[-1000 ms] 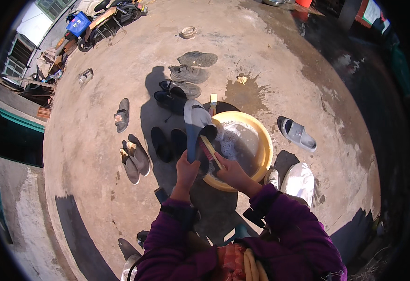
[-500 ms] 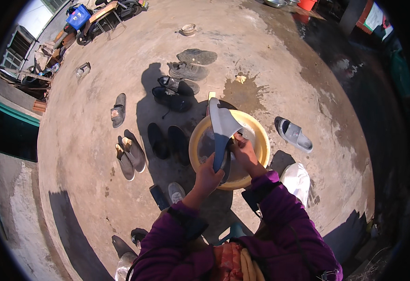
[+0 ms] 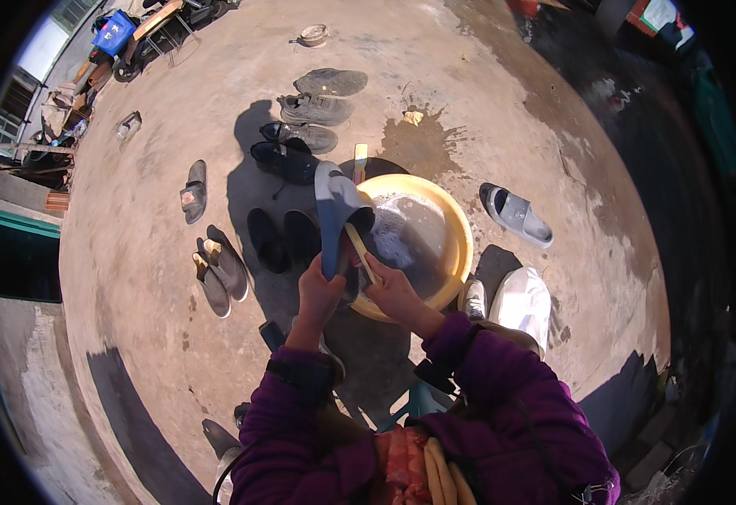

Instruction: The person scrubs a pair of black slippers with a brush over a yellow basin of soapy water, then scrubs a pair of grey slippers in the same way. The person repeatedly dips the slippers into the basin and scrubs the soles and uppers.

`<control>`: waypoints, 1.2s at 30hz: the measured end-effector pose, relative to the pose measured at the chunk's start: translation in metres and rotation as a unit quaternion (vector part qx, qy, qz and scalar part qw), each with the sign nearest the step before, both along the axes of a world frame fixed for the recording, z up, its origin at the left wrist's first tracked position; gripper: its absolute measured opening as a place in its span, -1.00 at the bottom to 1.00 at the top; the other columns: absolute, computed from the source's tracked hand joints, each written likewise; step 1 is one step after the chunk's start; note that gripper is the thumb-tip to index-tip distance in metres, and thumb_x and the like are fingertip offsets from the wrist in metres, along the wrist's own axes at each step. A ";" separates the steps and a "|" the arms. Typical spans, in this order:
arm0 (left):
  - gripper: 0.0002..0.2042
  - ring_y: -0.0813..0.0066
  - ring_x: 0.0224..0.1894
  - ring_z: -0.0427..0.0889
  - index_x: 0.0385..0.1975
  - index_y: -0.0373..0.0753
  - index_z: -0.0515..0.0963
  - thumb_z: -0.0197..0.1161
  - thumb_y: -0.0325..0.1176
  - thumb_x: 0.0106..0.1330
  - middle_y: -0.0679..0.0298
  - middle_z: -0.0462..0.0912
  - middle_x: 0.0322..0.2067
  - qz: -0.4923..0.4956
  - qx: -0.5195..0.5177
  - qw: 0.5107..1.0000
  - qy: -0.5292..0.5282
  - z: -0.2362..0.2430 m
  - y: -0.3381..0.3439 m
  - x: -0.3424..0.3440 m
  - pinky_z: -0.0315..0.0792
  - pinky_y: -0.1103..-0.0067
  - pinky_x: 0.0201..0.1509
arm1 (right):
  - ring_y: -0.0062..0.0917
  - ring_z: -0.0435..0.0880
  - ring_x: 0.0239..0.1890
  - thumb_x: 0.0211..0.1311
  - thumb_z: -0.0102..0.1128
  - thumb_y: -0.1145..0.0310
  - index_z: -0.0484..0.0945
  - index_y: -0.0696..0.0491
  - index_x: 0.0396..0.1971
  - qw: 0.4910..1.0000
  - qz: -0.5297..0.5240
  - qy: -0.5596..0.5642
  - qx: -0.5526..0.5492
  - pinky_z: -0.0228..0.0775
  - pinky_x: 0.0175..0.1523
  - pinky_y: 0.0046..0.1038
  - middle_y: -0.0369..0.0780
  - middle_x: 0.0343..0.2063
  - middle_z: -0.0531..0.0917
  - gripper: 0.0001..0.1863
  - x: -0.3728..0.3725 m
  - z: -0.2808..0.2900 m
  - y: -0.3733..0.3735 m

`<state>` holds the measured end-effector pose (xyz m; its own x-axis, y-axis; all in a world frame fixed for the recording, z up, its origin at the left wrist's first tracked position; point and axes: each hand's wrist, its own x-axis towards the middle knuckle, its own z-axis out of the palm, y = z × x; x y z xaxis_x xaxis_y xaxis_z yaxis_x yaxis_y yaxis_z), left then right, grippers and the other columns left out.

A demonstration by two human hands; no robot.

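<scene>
A grey slipper (image 3: 328, 202) held up in one hand at the near-left rim of a yellow basin (image 3: 460, 244), a pale brush (image 3: 361, 251) in the other.
The left hand (image 3: 321, 290) is wrapped round the slipper's near end, keeping it tilted on edge with its toe pointing away from the person; the right hand (image 3: 395, 295) grips the brush, whose far end sits at the strap opening. Cloudy water (image 3: 427, 227) with white foam fills the basin beside them, and a second brush (image 3: 360, 158) stands just behind. Over on the right, a grey slide (image 3: 515, 215) lies alone on the concrete; to the left, a pair of brown slip-ons (image 3: 225, 269) rests side by side.
</scene>
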<state>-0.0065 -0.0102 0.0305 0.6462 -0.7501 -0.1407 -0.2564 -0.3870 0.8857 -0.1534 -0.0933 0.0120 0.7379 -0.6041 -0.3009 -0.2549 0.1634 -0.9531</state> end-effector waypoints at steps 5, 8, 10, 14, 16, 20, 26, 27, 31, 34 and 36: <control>-0.60 0.27 -0.32 0.69 -0.06 -0.36 0.50 0.17 -0.44 0.03 0.02 0.63 -0.43 -0.151 -0.009 0.988 -0.016 -0.007 -0.001 -0.068 0.51 0.46 -0.18 | -0.45 0.65 -0.30 0.04 0.08 0.40 0.44 0.14 0.15 0.994 -0.107 0.030 0.014 0.45 -0.14 -0.40 -0.08 -0.33 0.68 -0.43 -0.003 -0.018 -0.076; -0.61 0.27 -0.34 0.69 -0.08 -0.37 0.50 0.18 -0.45 0.02 0.01 0.63 -0.44 -0.135 0.042 0.990 0.007 -0.006 -0.001 -0.060 0.51 0.45 -0.20 | -0.36 0.67 -0.28 0.01 0.08 0.41 0.42 0.17 0.15 0.998 -0.028 0.052 -0.001 0.46 -0.14 -0.37 0.01 -0.33 0.67 -0.41 -0.002 -0.029 -0.072; -0.61 0.28 -0.36 0.69 -0.09 -0.37 0.50 0.18 -0.46 0.01 0.02 0.63 -0.46 -0.091 0.075 0.993 0.000 -0.006 0.000 -0.042 0.51 0.46 -0.22 | -0.25 0.68 -0.24 -0.01 0.07 0.42 0.38 0.17 0.17 0.998 0.004 0.044 -0.044 0.46 -0.12 -0.34 0.09 -0.33 0.64 -0.38 0.001 -0.032 -0.056; -0.65 0.38 -0.40 0.67 -0.14 -0.39 0.52 0.17 -0.48 0.00 0.06 0.64 -0.49 -0.083 0.024 0.996 0.000 -0.007 0.007 -0.031 0.50 0.51 -0.27 | -0.03 0.63 -0.16 -0.03 0.05 0.41 0.27 0.16 0.25 0.991 0.003 -0.015 -0.135 0.44 -0.08 -0.26 0.22 -0.31 0.58 -0.29 -0.005 -0.023 -0.022; -0.66 0.44 -0.42 0.65 -0.16 -0.39 0.53 0.16 -0.49 0.00 0.10 0.63 -0.49 -0.055 0.007 0.998 -0.026 -0.009 0.006 -0.025 0.49 0.53 -0.29 | 0.02 0.60 -0.14 -0.03 0.05 0.40 0.22 0.15 0.28 0.988 0.036 0.043 -0.146 0.43 -0.06 -0.22 0.24 -0.30 0.56 -0.26 -0.023 -0.012 -0.005; -0.64 0.37 -0.40 0.64 -0.13 -0.35 0.54 0.15 -0.50 0.00 0.13 0.64 -0.43 0.063 -0.105 0.992 -0.040 -0.013 0.003 -0.001 0.50 0.51 -0.23 | 0.03 0.59 -0.13 0.00 0.03 0.37 0.14 0.01 0.34 0.964 0.130 0.113 -0.200 0.38 -0.01 -0.10 0.18 -0.19 0.58 -0.22 -0.071 0.016 0.059; -0.66 0.48 -0.23 0.58 -0.06 -0.34 0.50 0.17 -0.56 0.11 0.28 0.62 -0.26 0.075 -0.351 0.889 0.284 0.010 0.013 -0.008 0.44 0.55 -0.08 | -0.01 0.62 -0.17 0.03 0.09 0.29 0.20 -0.06 0.33 0.927 0.201 0.231 -0.217 0.43 -0.06 -0.17 0.14 -0.23 0.61 -0.25 -0.151 0.022 0.101; -0.66 0.46 -0.21 0.58 -0.05 -0.34 0.50 0.18 -0.57 0.11 0.27 0.61 -0.24 0.068 -0.367 0.871 0.320 0.020 0.019 -0.010 0.44 0.54 -0.06 | -0.03 0.63 -0.18 0.02 0.11 0.27 0.21 -0.05 0.32 0.933 0.189 0.221 -0.214 0.43 -0.07 -0.18 0.14 -0.24 0.62 -0.25 -0.161 0.016 0.106; -0.63 0.40 -0.12 0.58 -0.01 -0.33 0.46 0.19 -0.61 0.14 0.23 0.60 -0.17 0.037 -0.393 0.811 0.431 0.063 0.047 -0.022 0.44 0.45 0.04 | -0.14 0.65 -0.27 -0.04 0.20 0.29 0.31 -0.05 0.28 0.951 0.147 0.191 -0.193 0.44 -0.13 -0.27 0.08 -0.33 0.62 -0.26 -0.175 -0.012 0.116; -0.65 0.46 -0.12 0.57 -0.01 -0.32 0.46 0.15 -0.62 0.16 0.25 0.60 -0.16 0.000 -0.398 0.820 0.412 0.086 0.072 -0.033 0.41 0.51 0.06 | -0.39 0.61 -0.42 -0.07 0.20 0.40 0.36 -0.11 0.26 0.952 0.123 0.202 -0.195 0.41 -0.25 -0.41 -0.07 -0.46 0.61 -0.26 -0.172 -0.032 0.116; -0.62 0.48 -0.10 0.57 0.01 -0.32 0.44 0.14 -0.63 0.13 0.26 0.59 -0.16 -0.008 -0.394 0.843 0.367 0.097 0.090 -0.035 0.41 0.53 0.07 | -0.38 0.61 -0.41 -0.07 0.20 0.39 0.35 -0.11 0.27 0.952 0.134 0.177 -0.210 0.42 -0.24 -0.42 -0.06 -0.43 0.62 -0.26 -0.167 -0.042 0.115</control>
